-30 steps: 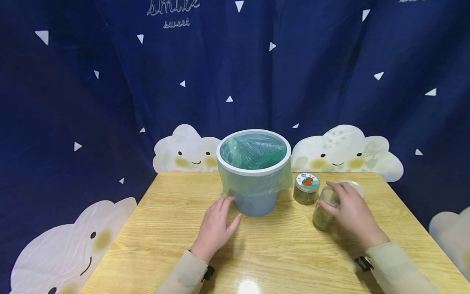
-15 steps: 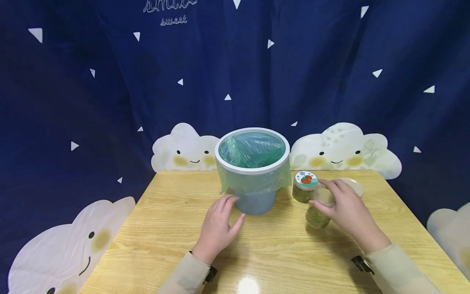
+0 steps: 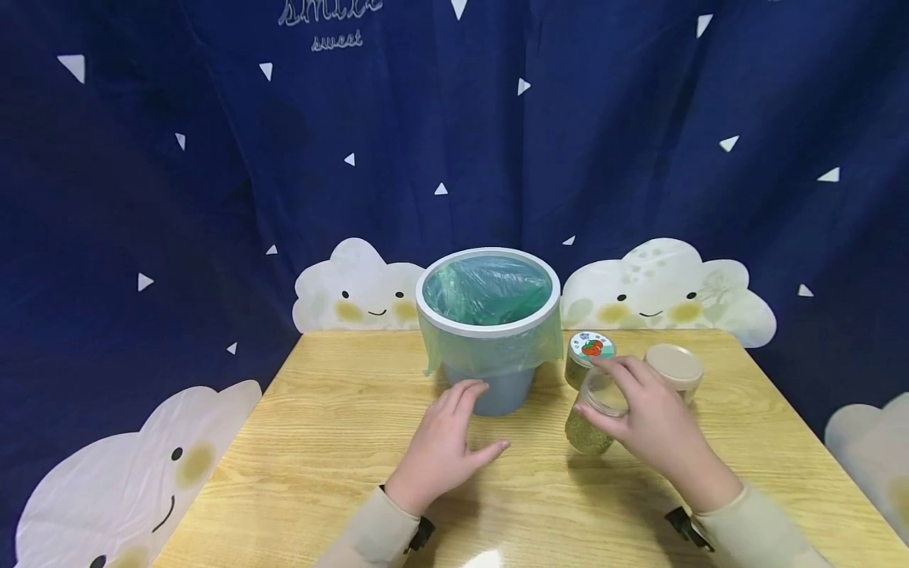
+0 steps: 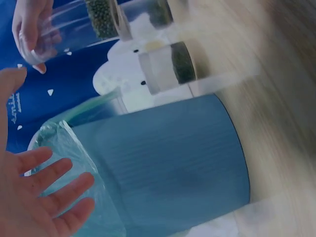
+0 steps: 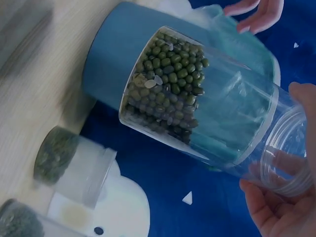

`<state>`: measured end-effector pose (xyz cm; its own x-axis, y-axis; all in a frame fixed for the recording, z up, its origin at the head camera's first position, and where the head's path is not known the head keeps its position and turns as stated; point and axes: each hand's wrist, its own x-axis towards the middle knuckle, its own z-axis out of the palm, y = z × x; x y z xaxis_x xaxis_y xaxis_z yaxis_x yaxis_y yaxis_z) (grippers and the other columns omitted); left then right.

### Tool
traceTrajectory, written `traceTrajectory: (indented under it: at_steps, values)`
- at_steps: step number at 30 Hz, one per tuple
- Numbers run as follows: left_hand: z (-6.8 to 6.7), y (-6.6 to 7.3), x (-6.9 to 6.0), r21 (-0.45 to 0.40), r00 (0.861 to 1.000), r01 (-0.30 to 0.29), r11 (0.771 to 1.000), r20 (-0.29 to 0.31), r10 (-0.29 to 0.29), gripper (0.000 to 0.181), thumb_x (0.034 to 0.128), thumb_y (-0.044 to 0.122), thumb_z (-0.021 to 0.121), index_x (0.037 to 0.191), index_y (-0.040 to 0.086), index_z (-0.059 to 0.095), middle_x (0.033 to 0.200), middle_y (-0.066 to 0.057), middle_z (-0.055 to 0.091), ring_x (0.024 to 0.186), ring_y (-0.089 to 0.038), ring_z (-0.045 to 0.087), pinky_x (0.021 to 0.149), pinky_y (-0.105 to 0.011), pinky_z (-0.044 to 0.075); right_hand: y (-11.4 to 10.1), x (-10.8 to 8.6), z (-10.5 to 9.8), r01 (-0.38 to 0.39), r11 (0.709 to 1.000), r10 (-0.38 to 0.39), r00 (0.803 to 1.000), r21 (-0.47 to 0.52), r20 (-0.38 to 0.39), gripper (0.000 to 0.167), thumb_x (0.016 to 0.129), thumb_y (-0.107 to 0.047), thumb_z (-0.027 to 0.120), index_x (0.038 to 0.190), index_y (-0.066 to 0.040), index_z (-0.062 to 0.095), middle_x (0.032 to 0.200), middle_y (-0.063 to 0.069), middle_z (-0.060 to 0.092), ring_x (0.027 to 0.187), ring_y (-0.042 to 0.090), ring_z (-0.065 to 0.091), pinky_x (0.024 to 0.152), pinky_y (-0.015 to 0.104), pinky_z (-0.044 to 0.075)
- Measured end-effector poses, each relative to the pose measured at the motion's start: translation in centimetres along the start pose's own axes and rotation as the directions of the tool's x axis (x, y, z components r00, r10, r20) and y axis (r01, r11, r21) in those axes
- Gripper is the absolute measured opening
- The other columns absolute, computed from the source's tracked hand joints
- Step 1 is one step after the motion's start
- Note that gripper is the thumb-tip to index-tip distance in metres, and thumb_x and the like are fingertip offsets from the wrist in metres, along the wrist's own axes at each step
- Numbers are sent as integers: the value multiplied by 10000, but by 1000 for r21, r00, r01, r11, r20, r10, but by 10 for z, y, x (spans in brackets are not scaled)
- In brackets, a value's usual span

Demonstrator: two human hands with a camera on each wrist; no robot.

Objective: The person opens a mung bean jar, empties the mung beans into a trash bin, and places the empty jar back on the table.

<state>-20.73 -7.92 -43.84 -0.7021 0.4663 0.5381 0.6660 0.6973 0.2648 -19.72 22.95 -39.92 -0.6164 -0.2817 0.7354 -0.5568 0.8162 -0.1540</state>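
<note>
My right hand (image 3: 656, 422) grips a clear, lidless jar (image 3: 589, 430) by its neck, thumb on one side and fingers on the other. Green mung beans (image 5: 168, 81) fill its lower part, with a few pale bits among them in the right wrist view. The jar appears raised off the table. In front of the bin (image 3: 490, 391), my left hand (image 3: 447, 442) hovers with fingers spread and holds nothing. That bin is blue-grey with a white rim and a green plastic bag (image 3: 490, 292) lining it and folded over the outside.
Behind the held jar stands a short jar with a tomato-printed lid (image 3: 592, 345). To its right is another jar with a pale lid (image 3: 673, 363), partly hidden by my right hand. A navy curtain (image 3: 398, 118) hangs behind the wooden table (image 3: 341, 394).
My right hand has moved left with the jar and appears to have lifted it, uncovering more of the pale-lidded jar. My left hand has shifted slightly right with its thumb spread wider.
</note>
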Motion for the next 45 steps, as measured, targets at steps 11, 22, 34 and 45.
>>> traceTrajectory:
  at_steps: [11, 22, 34, 45]
  values:
    - [15, 15, 4, -84, 992, -38, 996, 114, 48, 1031, 803, 596, 819, 1563, 82, 349, 1555, -93, 458, 1413, -228, 493, 1148, -433, 449, -27, -2, 4, 89, 995, -87, 995, 51, -50, 722, 949, -708, 522, 1307, -97, 665, 1197, 75, 667, 1096, 321, 653, 912, 475, 507]
    - [37, 26, 13, -238, 984, -63, 969, 146, 100, 1112, 742, 568, 880, 1590, 139, 303, 1575, -43, 444, 1425, -196, 487, 1142, -368, 458, -45, -3, 2, 135, 988, -129, 989, 77, -77, 693, 954, -675, 558, 1321, -97, 663, 1150, 62, 646, 999, 235, 635, 822, 408, 531]
    - [49, 42, 7, -435, 985, 19, 900, 164, 58, 1050, 744, 432, 926, 1568, 239, 304, 1429, 56, 535, 1290, -63, 551, 1075, -292, 494, -57, -7, 5, 128, 985, -121, 990, 115, -71, 666, 981, -665, 504, 1307, -106, 664, 1157, 69, 647, 1026, 249, 632, 871, 397, 486]
    - [50, 45, 4, -463, 985, 15, 886, 159, 67, 964, 779, 359, 916, 1530, 195, 335, 1413, 24, 525, 1288, -83, 545, 1081, -300, 493, -57, -6, 9, 106, 980, -98, 994, 168, -56, 659, 969, -661, 536, 1300, -106, 661, 1168, 57, 649, 1052, 226, 630, 884, 366, 493]
